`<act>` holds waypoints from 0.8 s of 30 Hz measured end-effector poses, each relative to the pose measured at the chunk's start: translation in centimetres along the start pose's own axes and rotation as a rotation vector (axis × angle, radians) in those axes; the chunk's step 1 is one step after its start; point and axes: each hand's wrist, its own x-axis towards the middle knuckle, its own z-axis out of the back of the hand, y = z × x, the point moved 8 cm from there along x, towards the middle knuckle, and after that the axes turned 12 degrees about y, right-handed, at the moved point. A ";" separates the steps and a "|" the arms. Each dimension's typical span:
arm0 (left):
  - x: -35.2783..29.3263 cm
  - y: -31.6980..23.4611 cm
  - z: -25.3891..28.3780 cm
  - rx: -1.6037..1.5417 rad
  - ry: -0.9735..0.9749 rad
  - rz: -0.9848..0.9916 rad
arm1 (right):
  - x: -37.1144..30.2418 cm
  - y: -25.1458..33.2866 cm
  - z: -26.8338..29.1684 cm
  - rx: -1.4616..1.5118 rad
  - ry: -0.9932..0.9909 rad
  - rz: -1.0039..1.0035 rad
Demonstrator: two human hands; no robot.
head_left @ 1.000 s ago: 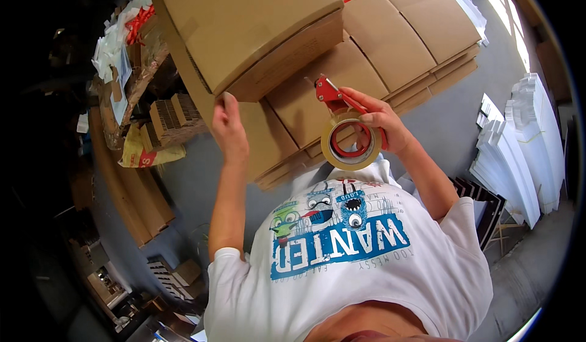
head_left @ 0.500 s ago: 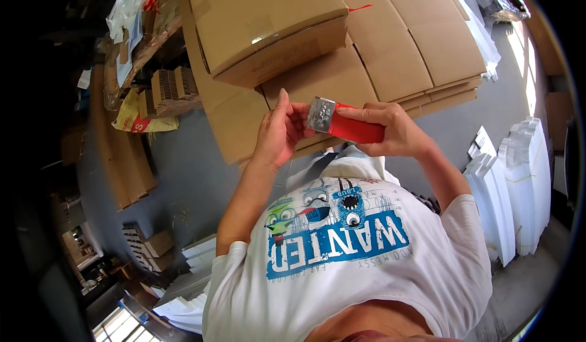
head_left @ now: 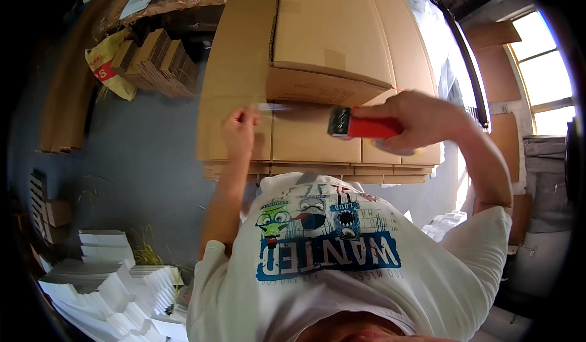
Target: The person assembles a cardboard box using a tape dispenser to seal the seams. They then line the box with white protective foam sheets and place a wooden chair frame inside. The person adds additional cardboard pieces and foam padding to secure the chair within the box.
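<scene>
My right hand [head_left: 421, 122] is wrapped round a red tape dispenser [head_left: 372, 127] with a dark metal end pointing left. Below my palm shows part of a pale yellowish round edge, probably the tape roll, but motion blurs it. To the left, my left hand [head_left: 241, 128] is closed in a pinch. From its fingers a thin, shiny clear tape strip [head_left: 273, 106] runs toward the dispenser; its middle is too faint to follow. Both hands are above flat cardboard, just in front of a closed cardboard box [head_left: 332, 37] whose near side [head_left: 323, 86] faces me.
Stacked flat cardboard sheets [head_left: 317, 140] form the surface under the box. At the left, folded cardboard pieces [head_left: 162, 64] stand by a yellow sack [head_left: 111, 67] on the grey floor. White foam-like pieces [head_left: 116, 293] lie lower left. A window [head_left: 543, 67] is at the right.
My hands have moved apart, the left one leftward and closing into a pinch, the right one rightward with the dispenser. A shiny strip now shows at my left fingers. The view has turned.
</scene>
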 end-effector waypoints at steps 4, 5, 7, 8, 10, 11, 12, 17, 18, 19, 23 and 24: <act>2.9 0.6 4.6 0.420 -0.244 0.053 | -2.1 7.4 11.8 -0.291 -0.162 -0.068; 3.9 0.7 3.8 0.445 -0.248 0.047 | -1.4 9.2 13.3 -0.431 -0.215 -0.047; 4.8 1.6 1.2 0.457 -0.204 0.135 | 0.6 12.6 15.5 -0.485 -0.147 -0.168; 5.0 2.0 -0.1 0.465 -0.175 0.180 | 1.5 14.4 16.1 -0.408 -0.018 -0.328; 5.9 2.6 -2.3 0.625 -0.168 0.135 | 2.2 16.9 16.5 -0.404 0.075 -0.370; 6.3 2.9 -3.0 0.719 -0.159 0.108 | 2.6 15.9 16.5 -0.388 0.112 -0.418; 6.6 3.8 -3.7 0.766 -0.094 0.125 | 2.9 15.0 16.5 -0.373 0.156 -0.471; 8.3 2.8 -2.5 1.056 0.026 0.109 | 3.0 6.1 13.5 -0.405 0.033 -0.217; 8.6 2.3 -0.5 0.976 -0.048 0.046 | 2.8 5.2 12.6 -0.343 -0.004 -0.157; 9.3 1.3 0.7 0.899 -0.115 -0.030 | 2.7 4.3 12.0 -0.275 -0.049 -0.101; 7.2 -15.0 -6.4 0.905 -0.217 -0.552 | 4.2 -0.1 7.7 -0.332 -0.039 -0.090; 6.5 -15.6 -8.7 1.027 -0.190 -0.633 | 4.5 -0.3 7.0 -0.315 -0.061 -0.100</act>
